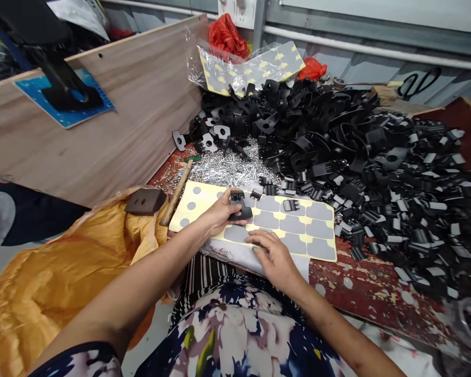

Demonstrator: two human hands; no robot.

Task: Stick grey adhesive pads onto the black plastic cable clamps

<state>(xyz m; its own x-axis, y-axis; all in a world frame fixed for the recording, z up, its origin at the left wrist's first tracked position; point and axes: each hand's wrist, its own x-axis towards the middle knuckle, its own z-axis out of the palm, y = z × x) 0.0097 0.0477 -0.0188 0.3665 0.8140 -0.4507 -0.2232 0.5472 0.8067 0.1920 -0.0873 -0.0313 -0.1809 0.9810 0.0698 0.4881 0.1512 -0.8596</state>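
Observation:
My left hand is closed on a black plastic clip piece, a flat plate with a hinged-looking top end, held above a pale yellow sticker sheet. The sheet carries grey shaped stickers on its right part and round grey dots on its left. My right hand rests over the sheet's near edge, fingers stretched toward a grey sticker, thumb apart, nothing visible in it. Two small black hinge parts, one nearer and one farther right, lie on the sheet.
A large heap of black plastic pieces covers the back and right of the worn red table. Behind the sheet lie loose metal pins. A wooden stick lies left, near an orange sack and a wooden panel.

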